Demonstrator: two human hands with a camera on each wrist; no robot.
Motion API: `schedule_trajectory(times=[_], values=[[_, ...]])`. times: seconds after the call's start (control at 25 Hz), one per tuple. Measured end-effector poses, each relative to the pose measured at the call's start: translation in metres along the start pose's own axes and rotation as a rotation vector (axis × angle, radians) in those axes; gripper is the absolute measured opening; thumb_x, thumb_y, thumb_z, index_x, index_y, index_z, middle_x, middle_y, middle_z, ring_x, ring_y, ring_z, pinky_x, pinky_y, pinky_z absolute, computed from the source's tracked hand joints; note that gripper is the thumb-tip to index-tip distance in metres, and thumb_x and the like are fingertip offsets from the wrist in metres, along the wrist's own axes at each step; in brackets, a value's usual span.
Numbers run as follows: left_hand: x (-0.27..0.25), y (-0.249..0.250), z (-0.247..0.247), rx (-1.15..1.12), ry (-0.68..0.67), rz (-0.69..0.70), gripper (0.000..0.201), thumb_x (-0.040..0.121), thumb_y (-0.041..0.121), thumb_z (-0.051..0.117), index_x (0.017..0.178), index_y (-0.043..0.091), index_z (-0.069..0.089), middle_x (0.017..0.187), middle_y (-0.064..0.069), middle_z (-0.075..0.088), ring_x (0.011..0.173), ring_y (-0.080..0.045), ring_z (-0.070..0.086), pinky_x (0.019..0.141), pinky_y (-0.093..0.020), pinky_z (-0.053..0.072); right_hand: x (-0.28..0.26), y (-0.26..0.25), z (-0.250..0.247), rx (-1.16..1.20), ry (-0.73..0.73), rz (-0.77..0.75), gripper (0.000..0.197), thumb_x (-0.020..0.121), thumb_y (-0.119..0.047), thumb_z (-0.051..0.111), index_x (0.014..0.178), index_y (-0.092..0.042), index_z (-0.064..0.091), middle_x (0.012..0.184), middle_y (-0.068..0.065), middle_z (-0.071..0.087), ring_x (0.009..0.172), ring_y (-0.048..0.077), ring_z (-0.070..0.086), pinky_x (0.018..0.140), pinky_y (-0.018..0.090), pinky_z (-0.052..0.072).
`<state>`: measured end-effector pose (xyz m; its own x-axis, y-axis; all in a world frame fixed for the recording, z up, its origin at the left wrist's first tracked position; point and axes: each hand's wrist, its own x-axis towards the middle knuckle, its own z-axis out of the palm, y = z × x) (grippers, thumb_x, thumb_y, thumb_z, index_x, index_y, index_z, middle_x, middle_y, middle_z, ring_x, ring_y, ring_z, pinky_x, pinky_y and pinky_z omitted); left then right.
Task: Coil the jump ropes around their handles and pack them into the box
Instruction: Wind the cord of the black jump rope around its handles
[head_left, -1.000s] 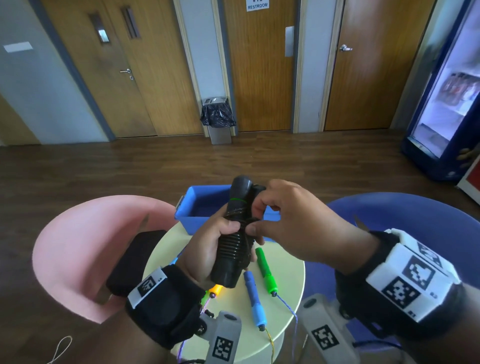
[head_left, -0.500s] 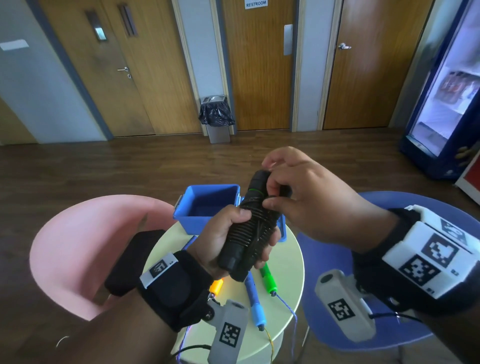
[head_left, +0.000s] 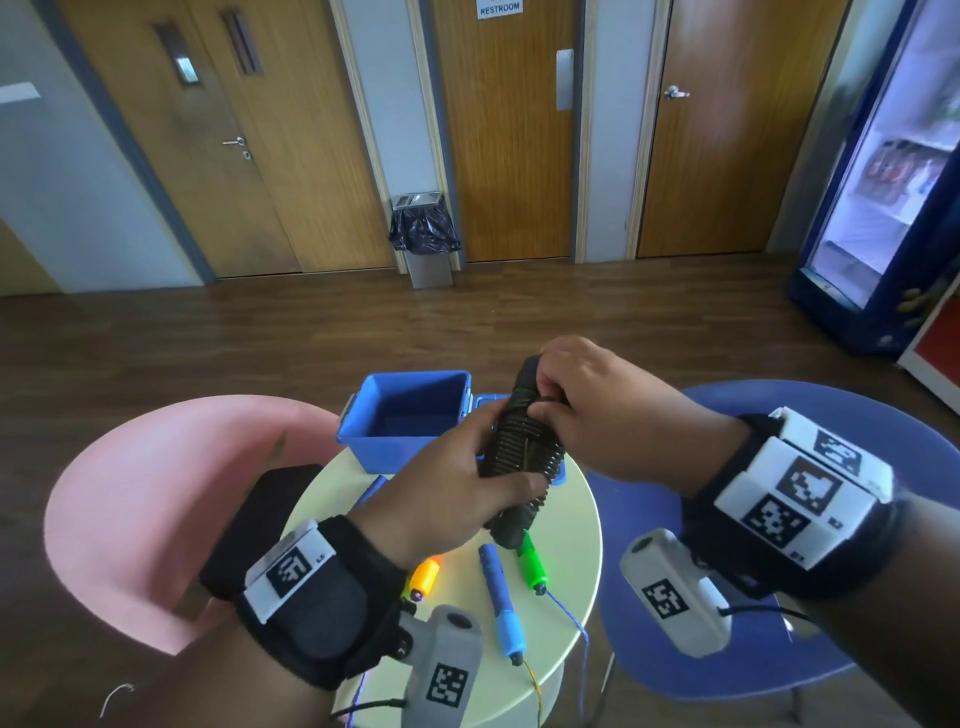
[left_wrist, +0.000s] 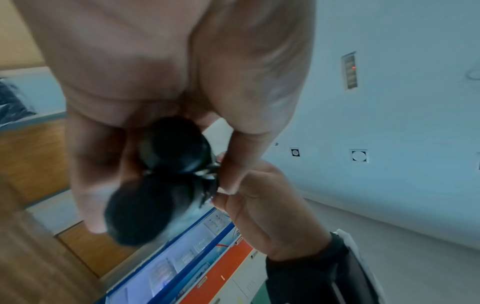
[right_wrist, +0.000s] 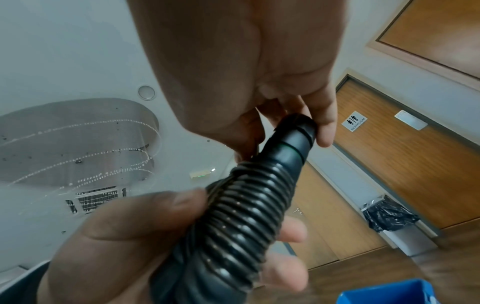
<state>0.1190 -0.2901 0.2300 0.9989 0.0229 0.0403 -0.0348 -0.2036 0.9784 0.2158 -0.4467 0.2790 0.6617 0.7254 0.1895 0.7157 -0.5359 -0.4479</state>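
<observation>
A black jump rope (head_left: 523, 448) (right_wrist: 249, 207), its cord coiled tightly round two handles held together, is gripped by my left hand (head_left: 457, 483) round its middle. In the left wrist view the two handle butts (left_wrist: 155, 176) point at the camera. My right hand (head_left: 587, 400) pinches the upper end of the bundle, fingertips (right_wrist: 323, 133) on the handle tip. The bundle hangs tilted above the table, just right of the empty blue box (head_left: 410, 415). Three more handles lie on the table: orange (head_left: 425, 576), blue (head_left: 501, 605), green (head_left: 532, 564).
The small round pale-green table (head_left: 571, 519) stands between a pink chair (head_left: 130, 493) on the left and a blue chair (head_left: 810, 415) on the right. A black object (head_left: 260, 514) lies on the pink chair. Thin cords (head_left: 566, 613) trail off the table's front edge.
The bundle has tilted and shifted right and away, toward the box. My right hand moved from the middle of the coil to its upper end.
</observation>
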Motion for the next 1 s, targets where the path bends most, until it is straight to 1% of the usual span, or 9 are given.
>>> schedule_trajectory(times=[0.12,0.2,0.28,0.44,0.64,0.76,0.84,0.92,1.0], values=[[-0.004,-0.01,0.009,0.023,0.054,0.037,0.051,0.08,0.029,0.062,0.128,0.042,0.049,0.107,-0.004,0.069,0.089,-0.015,0.066,0.081,-0.034,0.056,0.003,-0.001,0.005,-0.002,-0.004,0.032,0.03,0.095,-0.026,0.058,0.071,-0.023,0.039,0.086,-0.01,0.042,0.082,0.016,0.044,0.07,0.027,0.034],[-0.007,-0.022,0.01,0.077,0.095,0.079,0.057,0.085,0.037,0.057,0.14,0.034,0.041,0.114,0.0,0.066,0.098,-0.012,0.064,0.087,-0.027,0.054,0.005,-0.004,0.008,-0.007,0.004,0.053,0.028,0.095,-0.028,0.057,0.073,-0.022,0.042,0.084,-0.011,0.045,0.08,0.014,0.045,0.066,0.027,0.034],[-0.01,-0.032,0.008,0.136,0.117,0.105,0.064,0.084,0.046,0.053,0.144,0.03,0.037,0.119,0.004,0.064,0.105,-0.013,0.063,0.09,-0.027,0.052,0.009,-0.007,0.011,-0.021,0.003,0.065,0.025,0.095,-0.029,0.057,0.075,-0.019,0.046,0.085,-0.01,0.049,0.079,0.014,0.048,0.064,0.028,0.035],[-0.006,-0.039,0.001,0.1,0.181,0.068,0.054,0.083,0.041,0.059,0.135,0.034,0.043,0.106,0.005,0.066,0.089,-0.007,0.067,0.076,-0.02,0.052,0.016,-0.006,0.014,0.025,0.001,0.085,0.022,0.094,-0.031,0.059,0.078,-0.017,0.053,0.085,-0.008,0.054,0.077,0.015,0.051,0.061,0.027,0.04],[-0.004,-0.042,-0.004,-0.048,0.211,-0.035,0.047,0.08,0.034,0.062,0.126,0.036,0.05,0.1,0.001,0.068,0.081,-0.009,0.066,0.071,-0.027,0.053,0.026,-0.002,0.024,0.075,-0.01,0.109,0.024,0.093,-0.031,0.062,0.075,-0.019,0.053,0.08,-0.007,0.057,0.073,0.015,0.054,0.06,0.029,0.042],[-0.007,-0.044,-0.021,-0.261,0.102,-0.152,0.057,0.074,0.028,0.073,0.128,0.028,0.054,0.103,-0.005,0.069,0.09,-0.02,0.068,0.074,-0.038,0.054,0.032,-0.006,0.036,0.105,-0.037,0.07,0.029,0.092,-0.029,0.064,0.07,-0.022,0.046,0.082,-0.008,0.055,0.075,0.015,0.05,0.064,0.031,0.041],[-0.009,-0.045,-0.034,-0.421,0.032,-0.217,0.053,0.074,0.014,0.072,0.124,0.016,0.056,0.105,-0.014,0.067,0.094,-0.033,0.069,0.073,-0.044,0.056,0.038,-0.013,0.047,0.113,-0.074,0.03,0.031,0.092,-0.028,0.063,0.069,-0.024,0.043,0.086,-0.007,0.055,0.078,0.014,0.049,0.067,0.031,0.04],[-0.009,-0.049,-0.047,-0.491,0.054,-0.25,0.049,0.075,0.009,0.066,0.123,0.008,0.055,0.104,-0.019,0.063,0.087,-0.034,0.068,0.062,-0.041,0.058,0.049,-0.021,0.059,0.137,-0.083,0.01,0.032,0.093,-0.027,0.062,0.069,-0.024,0.041,0.088,-0.005,0.056,0.079,0.015,0.049,0.067,0.031,0.04],[-0.01,-0.055,-0.058,-0.461,0.11,-0.241,0.048,0.078,0.013,0.066,0.124,0.007,0.053,0.099,-0.018,0.061,0.081,-0.032,0.065,0.057,-0.036,0.055,0.063,-0.028,0.068,0.129,-0.097,0.011,0.03,0.093,-0.029,0.062,0.07,-0.023,0.043,0.085,-0.005,0.056,0.077,0.015,0.05,0.066,0.032,0.042]])
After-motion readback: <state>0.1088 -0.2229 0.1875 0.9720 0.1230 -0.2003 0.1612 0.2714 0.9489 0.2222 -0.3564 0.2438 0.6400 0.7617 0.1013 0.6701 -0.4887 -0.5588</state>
